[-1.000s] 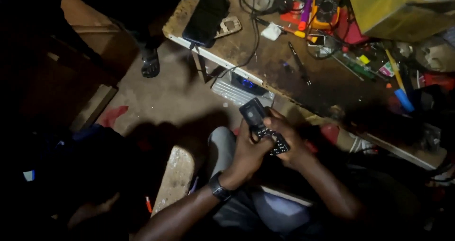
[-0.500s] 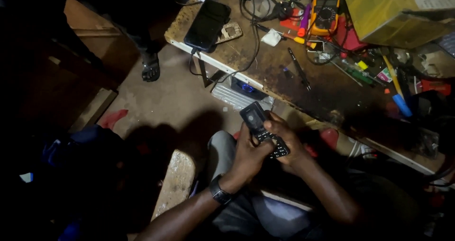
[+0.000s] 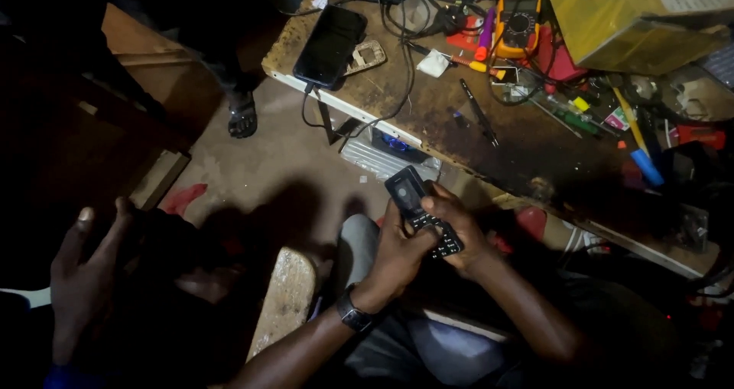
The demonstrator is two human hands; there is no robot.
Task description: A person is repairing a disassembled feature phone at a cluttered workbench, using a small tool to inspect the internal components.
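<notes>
Black keypad phone [image 3: 422, 211], small, dark-screened, both-handed.

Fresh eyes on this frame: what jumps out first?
The small black keypad phone, centre frame, gripped by both the left hand and the right hand over the lap. Above it, a cluttered wooden workbench with a yellow multimeter and a dark smartphone. Another person's hand shows at lower left.

keypad phone [image 3: 420, 213]: glossy black plastic | workbench [image 3: 459, 129]: rough worn wood
</notes>
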